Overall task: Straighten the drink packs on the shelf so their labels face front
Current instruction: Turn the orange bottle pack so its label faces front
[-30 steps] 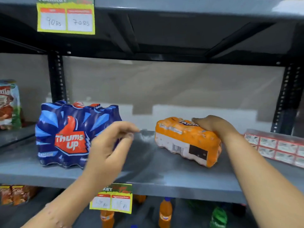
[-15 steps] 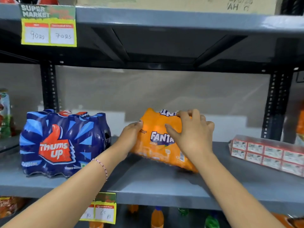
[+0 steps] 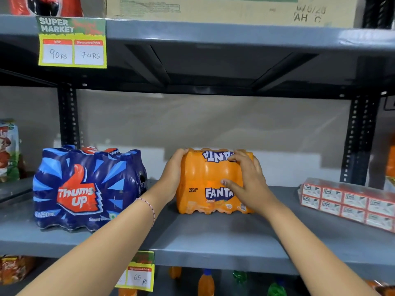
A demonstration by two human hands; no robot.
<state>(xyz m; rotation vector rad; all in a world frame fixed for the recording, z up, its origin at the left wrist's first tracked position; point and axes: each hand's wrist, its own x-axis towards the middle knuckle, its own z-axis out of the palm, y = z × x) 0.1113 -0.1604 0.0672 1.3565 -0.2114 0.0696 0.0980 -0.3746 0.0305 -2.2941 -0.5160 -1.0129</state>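
Note:
An orange Fanta pack (image 3: 205, 178) stands upright on the grey shelf (image 3: 213, 238), its front label facing me. My left hand (image 3: 173, 174) presses flat against the pack's left side. My right hand (image 3: 248, 180) grips its right front, fingers on top and thumb on the label. A blue Thums Up pack (image 3: 85, 189) stands upright to the left, logo facing front, apart from both hands.
A wrapped pack of red-and-white cartons (image 3: 350, 201) lies at the right of the shelf. Black uprights (image 3: 359, 137) frame the bay. A price tag (image 3: 72, 42) hangs from the shelf above, another tag (image 3: 139, 272) below. Bottles stand on the lower shelf.
The Fanta pack went from lying on its side to tilted, then upright with the label forward. My left hand moved from the Thums Up pack onto the Fanta pack's left side.

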